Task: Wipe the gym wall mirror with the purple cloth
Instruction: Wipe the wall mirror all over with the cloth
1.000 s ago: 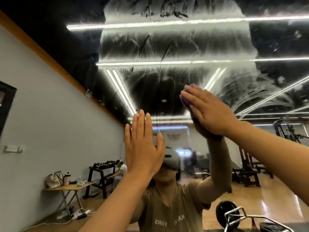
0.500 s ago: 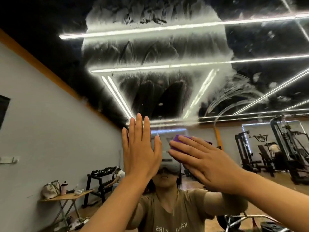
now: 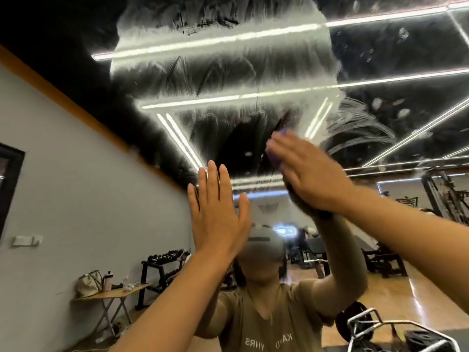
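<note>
Head view: one mirror [image 3: 380, 72], one purple cloth [image 3: 283, 132], two hands. Left hand [image 3: 218, 212] flat against the glass, fingers [image 3: 214, 174] straight and released. Right hand [image 3: 312, 174] higher and to the right, fingers extended, pressing the cloth onto the mirror; only a blurred purple edge visible past the fingertips. Glass streaked with whitish smears above. Far left in the reflection: one folding table [image 3: 114, 294], one dumbbell rack [image 3: 162, 262].

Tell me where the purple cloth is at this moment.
In the head view, the purple cloth is right of centre, pressed flat against the gym wall mirror under the right hand, above and right of the left hand.
</note>
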`<move>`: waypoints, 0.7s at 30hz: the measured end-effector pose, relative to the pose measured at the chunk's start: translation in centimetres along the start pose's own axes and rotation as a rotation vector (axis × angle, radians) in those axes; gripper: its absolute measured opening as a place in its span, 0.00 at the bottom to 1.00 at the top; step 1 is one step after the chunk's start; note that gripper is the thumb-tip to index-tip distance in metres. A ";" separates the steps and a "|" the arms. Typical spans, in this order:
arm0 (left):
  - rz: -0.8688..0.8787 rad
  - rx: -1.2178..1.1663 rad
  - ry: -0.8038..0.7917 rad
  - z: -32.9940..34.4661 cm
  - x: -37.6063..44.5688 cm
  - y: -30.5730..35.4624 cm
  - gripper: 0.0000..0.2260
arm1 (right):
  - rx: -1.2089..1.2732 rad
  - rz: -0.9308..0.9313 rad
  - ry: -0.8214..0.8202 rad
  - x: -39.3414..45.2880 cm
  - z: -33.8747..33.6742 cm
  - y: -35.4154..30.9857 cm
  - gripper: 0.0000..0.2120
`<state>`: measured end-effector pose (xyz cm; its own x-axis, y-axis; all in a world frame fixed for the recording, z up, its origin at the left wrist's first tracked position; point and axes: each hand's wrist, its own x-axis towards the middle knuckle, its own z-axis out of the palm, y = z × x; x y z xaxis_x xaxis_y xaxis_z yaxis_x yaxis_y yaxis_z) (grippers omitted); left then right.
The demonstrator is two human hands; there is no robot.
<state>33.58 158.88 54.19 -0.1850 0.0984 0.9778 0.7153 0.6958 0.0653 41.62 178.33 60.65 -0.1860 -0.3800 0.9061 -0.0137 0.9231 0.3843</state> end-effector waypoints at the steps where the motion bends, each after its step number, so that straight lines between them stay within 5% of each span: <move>1: 0.003 0.001 0.012 0.1 0.0 -0.1 0.35 | -0.012 -0.096 -0.037 -2.1 0.5 -1.0 0.26; 9: 0.004 -0.011 0.046 0.7 0.0 0.3 0.31 | -0.095 -0.509 -0.262 -6.4 -0.4 0.5 0.23; 21: 0.065 -0.017 0.032 1.3 0.8 2.7 0.37 | 0.016 0.267 0.050 3.9 -2.3 4.7 0.32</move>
<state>34.50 161.82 54.86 -0.1162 0.1205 0.9859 0.7368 0.6761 0.0042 43.04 181.01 66.41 -0.1365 -0.1254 0.9827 0.0134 0.9916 0.1284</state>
